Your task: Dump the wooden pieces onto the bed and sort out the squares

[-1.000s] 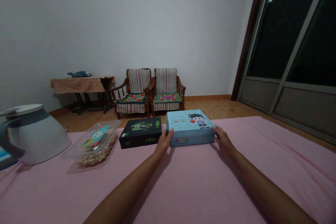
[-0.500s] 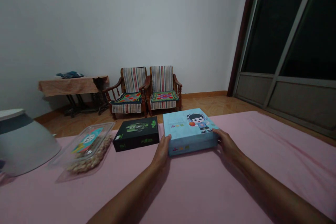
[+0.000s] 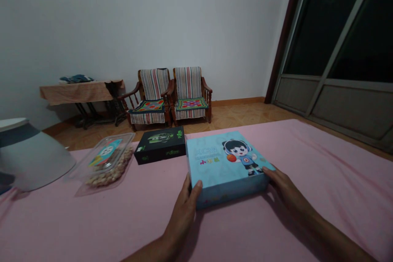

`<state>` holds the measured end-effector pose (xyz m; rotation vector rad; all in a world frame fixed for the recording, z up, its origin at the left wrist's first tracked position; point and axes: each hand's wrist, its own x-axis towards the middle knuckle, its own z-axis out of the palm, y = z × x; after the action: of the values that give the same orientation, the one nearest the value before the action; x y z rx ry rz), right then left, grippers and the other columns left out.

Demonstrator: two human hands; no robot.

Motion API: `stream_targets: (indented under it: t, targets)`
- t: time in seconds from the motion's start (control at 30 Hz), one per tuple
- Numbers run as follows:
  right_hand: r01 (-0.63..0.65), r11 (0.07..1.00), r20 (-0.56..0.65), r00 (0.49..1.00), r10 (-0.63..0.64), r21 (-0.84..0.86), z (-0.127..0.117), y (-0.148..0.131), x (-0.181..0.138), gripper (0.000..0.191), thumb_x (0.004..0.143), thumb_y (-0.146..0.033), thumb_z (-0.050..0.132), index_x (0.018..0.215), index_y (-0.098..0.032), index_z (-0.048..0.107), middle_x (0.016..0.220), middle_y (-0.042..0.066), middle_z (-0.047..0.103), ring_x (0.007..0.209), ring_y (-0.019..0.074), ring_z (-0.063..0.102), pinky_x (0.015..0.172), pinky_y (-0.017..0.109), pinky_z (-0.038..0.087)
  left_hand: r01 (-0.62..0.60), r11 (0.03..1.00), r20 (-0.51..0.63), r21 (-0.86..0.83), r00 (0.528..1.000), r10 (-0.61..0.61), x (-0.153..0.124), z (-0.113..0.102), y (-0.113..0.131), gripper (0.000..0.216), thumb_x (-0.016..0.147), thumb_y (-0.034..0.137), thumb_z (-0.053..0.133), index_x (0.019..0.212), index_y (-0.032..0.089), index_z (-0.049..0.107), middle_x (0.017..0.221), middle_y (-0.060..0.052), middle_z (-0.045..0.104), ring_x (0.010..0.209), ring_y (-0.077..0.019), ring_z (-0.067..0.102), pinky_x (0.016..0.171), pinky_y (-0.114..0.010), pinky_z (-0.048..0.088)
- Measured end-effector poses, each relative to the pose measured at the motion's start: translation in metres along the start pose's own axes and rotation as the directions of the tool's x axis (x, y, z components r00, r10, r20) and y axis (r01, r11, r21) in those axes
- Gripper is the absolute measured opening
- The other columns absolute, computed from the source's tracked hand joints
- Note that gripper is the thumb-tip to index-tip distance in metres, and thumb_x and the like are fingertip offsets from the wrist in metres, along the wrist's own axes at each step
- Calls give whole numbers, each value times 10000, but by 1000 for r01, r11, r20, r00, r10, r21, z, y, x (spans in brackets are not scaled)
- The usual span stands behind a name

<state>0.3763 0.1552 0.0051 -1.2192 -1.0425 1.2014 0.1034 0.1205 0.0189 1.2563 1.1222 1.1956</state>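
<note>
A light blue cardboard box (image 3: pixel 211 172) with a cartoon child holding an orange ball on its lid is gripped at its two near corners. My left hand (image 3: pixel 186 202) holds the near left corner, its thumb over the top edge. At the near right corner, my right hand (image 3: pixel 284 186) has its thumb on the lid and its fingers hidden beneath. The box is closed and slightly turned; whether it rests on the pink cloth (image 3: pixel 245 233) or is just above it I cannot tell. A black box (image 3: pixel 161 145) with green print lies flat to its left.
Left of the black box lie a clear plastic container (image 3: pixel 123 141) with a blue label and a bag of nuts (image 3: pixel 107 177). A grey-white lampshade-like object (image 3: pixel 33 159) stands at far left. Two wooden armchairs (image 3: pixel 188 90) and a cloth-draped table (image 3: pixel 76 92) stand beyond the cloth's edge.
Both hands have brought the blue box nearer to me and slightly to the right, with more of its lid showing. The view has tipped down a little.
</note>
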Motion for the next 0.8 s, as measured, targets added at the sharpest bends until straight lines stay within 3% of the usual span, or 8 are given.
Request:
stream_targets:
  t: [0.2,0.27,0.37,0.47,0.63,0.8]
  targets:
    - [305,927,1,950,-313,-219,-1,-37,1,516,791,-543,608,1199,-227,633,1252,58,639,1212,283,523,1060,426,376,-122,981,6,152,992,123,10,-15,23,725,774,534,642,1377,217,396,1473,-109,422,1335,-293,421,1070,-446,404]
    - [349,897,3,932,-362,-272,-2,-52,5,517,761,-556,636,1159,-227,645,1195,59,664,1153,287,555,1024,427,409,-147,970,-48,192,986,158,22,-22,29,678,742,529,679,1300,206,470,1429,-121,466,1309,-297,444,1026,-431,434]
    - [410,852,0,901,-434,-326,-2,-71,23,474,744,-575,639,1058,-220,656,1073,71,688,1027,267,604,928,421,476,-129,976,-185,173,969,161,54,-31,28,598,681,589,700,1091,170,578,1205,-126,613,1169,-287,550,955,-397,461]
    - [479,786,38,862,-506,-391,1,-81,51,431,768,-538,629,1040,-204,627,1034,91,673,961,244,625,838,401,519,-102,981,-292,165,945,148,90,-37,17,651,627,644,708,1028,156,550,1123,-139,616,1074,-287,584,881,-391,477]
    - [497,714,67,840,-538,-494,9,-84,106,438,809,-439,589,1159,-176,594,1002,102,671,871,221,645,722,363,550,-72,990,-382,125,917,115,129,-37,-2,646,664,676,653,1018,147,544,1068,-150,628,960,-265,612,767,-339,475]
    - [370,615,73,889,-451,-696,20,-77,147,431,851,-359,531,1210,-129,594,1064,126,667,844,186,644,747,319,532,-88,991,-341,103,933,118,143,-35,-9,544,719,662,590,846,135,635,865,-100,688,826,-243,623,726,-312,453]
